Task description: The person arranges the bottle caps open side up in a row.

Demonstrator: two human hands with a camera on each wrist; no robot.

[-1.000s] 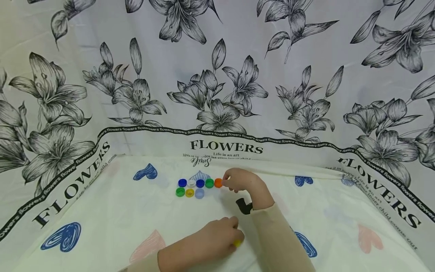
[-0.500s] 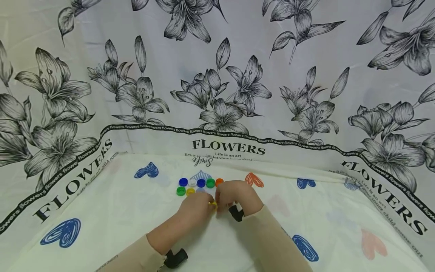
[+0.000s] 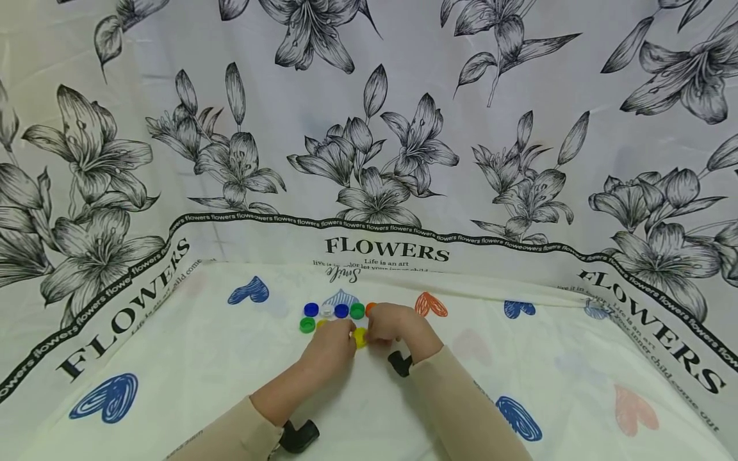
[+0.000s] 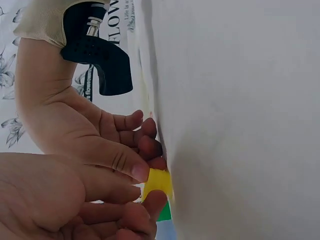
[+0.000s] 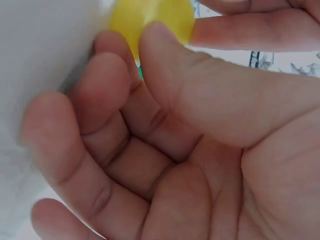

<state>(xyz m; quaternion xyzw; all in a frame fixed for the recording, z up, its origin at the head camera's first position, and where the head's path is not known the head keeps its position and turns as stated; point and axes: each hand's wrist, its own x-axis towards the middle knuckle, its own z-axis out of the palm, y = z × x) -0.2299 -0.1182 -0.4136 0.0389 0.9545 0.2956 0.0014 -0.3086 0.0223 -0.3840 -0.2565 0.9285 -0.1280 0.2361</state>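
A yellow bottle cap (image 3: pixel 360 338) stands on edge between my two hands, at the front right of a cluster of caps. My left hand (image 3: pixel 328 349) pinches it from the left with thumb and finger. On the other side my right hand (image 3: pixel 398 323) also holds it, the thumb (image 5: pixel 165 65) lying against the yellow cap (image 5: pixel 150 15) in the right wrist view. The left wrist view has the yellow cap (image 4: pixel 157 182) close to the cloth. Behind the hands sit a green cap (image 3: pixel 357 310) and an orange cap (image 3: pixel 371 308), partly covered by my right hand.
Two blue caps (image 3: pixel 311 310) and a clear cap (image 3: pixel 327 310) complete the back row. A green cap (image 3: pixel 307 325) and a mostly hidden yellow cap (image 3: pixel 321 324) lie in front. A white cloth (image 3: pixel 230 358) with printed hearts covers the surface, and flowered fabric (image 3: pixel 369 147) rises behind.
My left hand has carried the yellow cap forward to the cluster. My right hand has left the orange cap, come slightly nearer and met the yellow cap, which has turned to show its face.
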